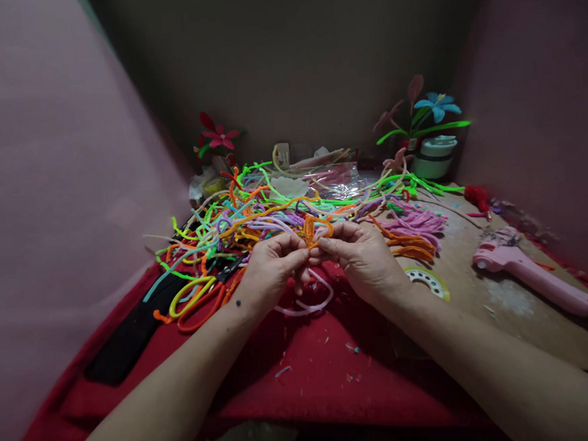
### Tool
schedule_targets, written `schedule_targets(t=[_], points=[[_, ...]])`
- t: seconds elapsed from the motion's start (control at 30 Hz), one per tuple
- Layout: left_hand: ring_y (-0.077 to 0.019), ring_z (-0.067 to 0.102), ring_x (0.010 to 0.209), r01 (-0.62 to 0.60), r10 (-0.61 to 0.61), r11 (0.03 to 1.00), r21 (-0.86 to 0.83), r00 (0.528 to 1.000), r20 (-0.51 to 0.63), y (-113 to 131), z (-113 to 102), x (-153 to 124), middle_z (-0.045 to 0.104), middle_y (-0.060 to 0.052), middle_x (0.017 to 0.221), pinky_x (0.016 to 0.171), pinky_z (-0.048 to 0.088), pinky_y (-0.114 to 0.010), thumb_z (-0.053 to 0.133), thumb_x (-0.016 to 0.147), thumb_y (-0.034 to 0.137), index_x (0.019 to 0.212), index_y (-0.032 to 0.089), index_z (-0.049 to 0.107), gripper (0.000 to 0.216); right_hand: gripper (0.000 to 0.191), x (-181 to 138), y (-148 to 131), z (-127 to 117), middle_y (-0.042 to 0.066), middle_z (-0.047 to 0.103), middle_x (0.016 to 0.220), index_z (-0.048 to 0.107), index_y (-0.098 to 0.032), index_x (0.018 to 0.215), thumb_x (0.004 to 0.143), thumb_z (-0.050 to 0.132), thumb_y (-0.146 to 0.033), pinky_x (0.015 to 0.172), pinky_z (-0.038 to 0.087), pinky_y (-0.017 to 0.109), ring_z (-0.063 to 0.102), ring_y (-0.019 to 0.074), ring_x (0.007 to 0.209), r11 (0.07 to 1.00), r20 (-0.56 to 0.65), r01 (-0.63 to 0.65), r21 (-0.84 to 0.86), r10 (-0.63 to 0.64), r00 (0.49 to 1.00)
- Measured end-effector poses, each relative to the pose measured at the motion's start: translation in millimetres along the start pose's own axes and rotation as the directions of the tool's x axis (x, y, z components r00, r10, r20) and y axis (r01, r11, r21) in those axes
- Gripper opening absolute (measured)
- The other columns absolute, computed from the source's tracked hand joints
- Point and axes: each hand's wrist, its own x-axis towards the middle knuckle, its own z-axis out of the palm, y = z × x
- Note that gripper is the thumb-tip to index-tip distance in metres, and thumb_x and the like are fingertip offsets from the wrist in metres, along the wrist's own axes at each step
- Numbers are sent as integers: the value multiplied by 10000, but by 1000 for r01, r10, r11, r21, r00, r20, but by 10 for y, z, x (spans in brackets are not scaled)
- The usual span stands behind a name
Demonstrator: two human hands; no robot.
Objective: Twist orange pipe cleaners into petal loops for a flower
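My left hand and my right hand meet above the red cloth, both pinched on an orange pipe cleaner bent into small loops that stand up between the fingertips. A pale pink pipe cleaner curls beneath my hands, and whether a finger holds it is unclear. Just behind the hands lies a tangled heap of pipe cleaners in green, orange, purple, yellow and pink.
A pink glue gun lies on a wooden board at the right. A small ruler-like curved piece sits by my right wrist. Finished pipe-cleaner flowers, red and blue, stand at the back near a white pot. Walls close in on both sides.
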Motion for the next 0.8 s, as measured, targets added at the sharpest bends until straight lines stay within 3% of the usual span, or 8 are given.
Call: schedule_targets(t=[0.27, 0.47, 0.8], points=[[-70, 467, 347, -42, 42, 999, 31, 999, 4, -26, -1, 7, 555, 42, 454, 344, 419, -178, 616, 720, 207, 701, 137, 519, 121, 70, -19, -10, -10, -17, 631, 602, 587, -157, 685, 659, 651, -159, 597, 501, 264, 601, 119, 560, 968, -14, 136, -210, -142, 990], [-77, 468, 344, -33, 34, 997, 70, 999, -9, -40, 1, 16, 559, 42, 452, 346, 422, -189, 602, 715, 190, 673, 146, 505, 115, 48, -57, -10, -4, -10, 609, 666, 610, -160, 693, 697, 586, -119, 642, 474, 270, 565, 124, 629, 820, 50, 281, -499, -296, 954], [-89, 493, 356, -19, 28, 990, 138, 998, -63, -27, 36, -22, 555, 43, 435, 354, 419, -185, 617, 686, 210, 630, 161, 498, 140, 81, -67, 41, -38, 24, 645, 742, 641, -178, 726, 737, 562, -168, 693, 460, 286, 579, 160, 707, 795, 105, 223, -565, -199, 974]])
